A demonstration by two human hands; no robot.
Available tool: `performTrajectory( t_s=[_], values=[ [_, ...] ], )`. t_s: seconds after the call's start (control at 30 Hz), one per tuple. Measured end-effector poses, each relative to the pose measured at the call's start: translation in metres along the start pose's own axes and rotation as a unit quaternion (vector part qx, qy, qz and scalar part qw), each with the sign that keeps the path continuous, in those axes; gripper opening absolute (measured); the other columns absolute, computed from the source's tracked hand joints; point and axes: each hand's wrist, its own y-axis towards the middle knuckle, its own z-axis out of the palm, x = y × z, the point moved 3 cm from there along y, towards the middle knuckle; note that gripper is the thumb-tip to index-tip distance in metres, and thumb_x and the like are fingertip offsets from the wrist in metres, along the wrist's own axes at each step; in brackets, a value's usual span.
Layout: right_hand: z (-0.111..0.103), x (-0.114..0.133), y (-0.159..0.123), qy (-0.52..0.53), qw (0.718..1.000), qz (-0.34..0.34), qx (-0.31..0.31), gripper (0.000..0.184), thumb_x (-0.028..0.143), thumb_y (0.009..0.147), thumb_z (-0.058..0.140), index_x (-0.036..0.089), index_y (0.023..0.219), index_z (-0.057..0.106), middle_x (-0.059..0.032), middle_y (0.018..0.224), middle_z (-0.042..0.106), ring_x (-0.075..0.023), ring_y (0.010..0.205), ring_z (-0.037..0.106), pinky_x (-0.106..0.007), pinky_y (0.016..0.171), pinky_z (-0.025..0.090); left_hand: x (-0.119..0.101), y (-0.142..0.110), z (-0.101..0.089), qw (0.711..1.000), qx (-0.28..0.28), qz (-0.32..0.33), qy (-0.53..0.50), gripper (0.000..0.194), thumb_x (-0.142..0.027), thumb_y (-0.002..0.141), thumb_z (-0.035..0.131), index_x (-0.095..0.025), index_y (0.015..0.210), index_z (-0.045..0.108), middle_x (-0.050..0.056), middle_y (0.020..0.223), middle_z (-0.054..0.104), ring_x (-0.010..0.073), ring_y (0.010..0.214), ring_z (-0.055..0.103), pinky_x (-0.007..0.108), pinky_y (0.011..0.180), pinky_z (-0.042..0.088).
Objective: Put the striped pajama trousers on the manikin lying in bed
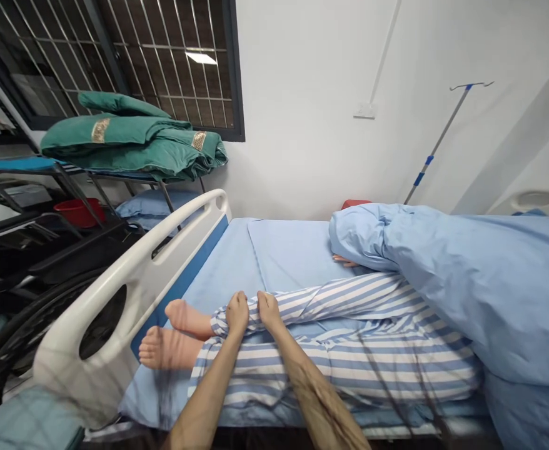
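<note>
A person lies on a hospital bed in blue-and-white striped pyjama trousers (pixel 331 369), with bare feet (pixel 174 334) towards the white footboard. My left hand (pixel 237 314) closes on the striped fabric just above the ankles. Beside it, my right hand (pixel 269 311) pinches the same trousers on the other leg, close to the cuff. A blue duvet (pixel 466 281) covers the person's upper body. A few fingers (pixel 344 260) of the person's own hand show at its edge.
The white footboard (pixel 115 300) stands left of the feet, with a wheelchair wheel (pixel 21 337) beyond it. Green folded blankets (pixel 129 140) lie on a rack under a barred window (pixel 115 56). A red basin (pixel 80 212) sits below. An IV pole (pixel 436 144) leans by the wall.
</note>
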Motion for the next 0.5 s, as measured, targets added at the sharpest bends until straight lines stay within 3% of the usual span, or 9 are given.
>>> performTrajectory(
  t_s=[0.17, 0.33, 0.5],
  values=[
    [0.005, -0.001, -0.006, -0.01, 1.0, -0.003, -0.019, 0.041, 0.037, 0.09, 0.028, 0.02, 0.056, 0.043, -0.0005, 0.054, 0.052, -0.0132, 0.055, 0.044, -0.026, 0.055, 0.028, 0.008, -0.01, 0.015, 0.982, 0.098, 0.054, 0.155, 0.031, -0.033, 0.09, 0.034, -0.021, 0.081, 0.06, 0.006, 0.085, 0.069, 0.018, 0.077, 0.059, 0.026, 0.067, 0.032],
    [0.002, 0.006, -0.005, -0.046, 0.999, -0.012, 0.006, 0.041, 0.033, 0.09, 0.028, 0.019, 0.055, 0.043, -0.0005, 0.054, 0.052, -0.0125, 0.055, 0.045, -0.025, 0.055, 0.027, 0.005, -0.009, 0.013, 0.981, 0.09, 0.041, 0.166, 0.033, -0.033, 0.093, 0.031, -0.021, 0.087, 0.061, 0.006, 0.092, 0.07, 0.0181, 0.083, 0.06, 0.026, 0.068, 0.031],
    [-0.008, 0.028, 0.02, -0.091, 0.995, -0.032, 0.01, 0.039, 0.028, 0.09, 0.032, 0.019, 0.054, 0.043, 0.0015, 0.05, 0.046, -0.011, 0.053, 0.039, -0.025, 0.054, 0.023, 0.004, -0.011, 0.01, 0.988, 0.068, 0.032, 0.136, 0.035, -0.032, 0.094, 0.027, -0.021, 0.083, 0.059, 0.005, 0.085, 0.069, 0.0168, 0.081, 0.06, 0.026, 0.067, 0.031]
  ],
)
